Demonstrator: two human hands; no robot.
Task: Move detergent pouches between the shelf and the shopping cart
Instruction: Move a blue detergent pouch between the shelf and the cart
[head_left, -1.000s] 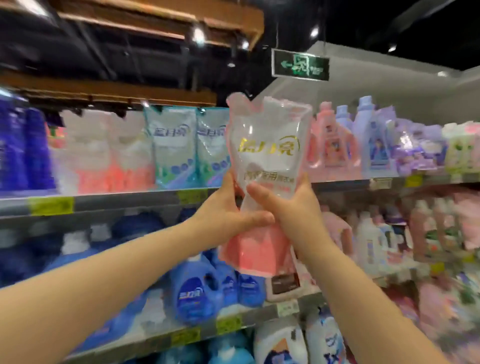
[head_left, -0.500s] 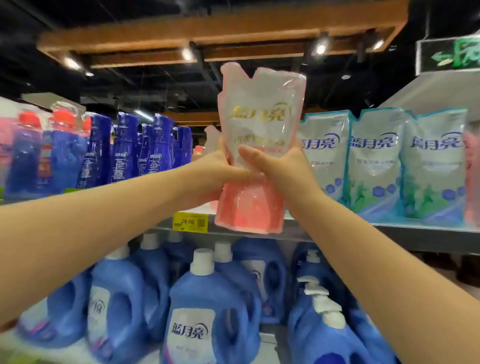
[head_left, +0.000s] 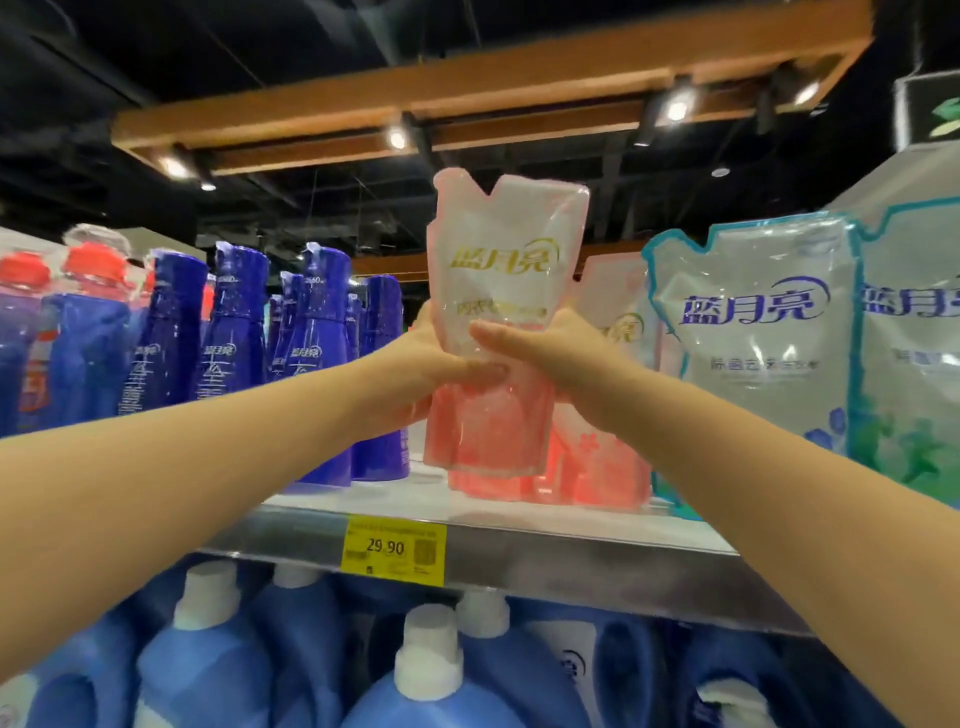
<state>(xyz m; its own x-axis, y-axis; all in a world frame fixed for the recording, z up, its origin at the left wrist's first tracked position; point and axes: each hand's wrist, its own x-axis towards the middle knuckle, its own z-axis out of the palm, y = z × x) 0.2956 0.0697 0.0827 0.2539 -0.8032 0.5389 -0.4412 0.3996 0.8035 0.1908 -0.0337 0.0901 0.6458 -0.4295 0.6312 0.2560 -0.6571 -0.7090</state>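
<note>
Pink and upright, the pouch (head_left: 501, 322) is gripped at its middle by the left hand (head_left: 415, 374) and right hand (head_left: 550, 358), just above the shelf (head_left: 519, 551), in front of more pink pouches (head_left: 602, 457).

This is a shop, a supermarket's laundry aisle. A metal shelf (head_left: 571, 564) carries a yellow price tag (head_left: 394, 552) reading 29.90, with rows of identical blue bottles (head_left: 234, 332), white-capped jugs (head_left: 431, 691) and detergent pouches (head_left: 753, 332) stocked above and below it.
</note>
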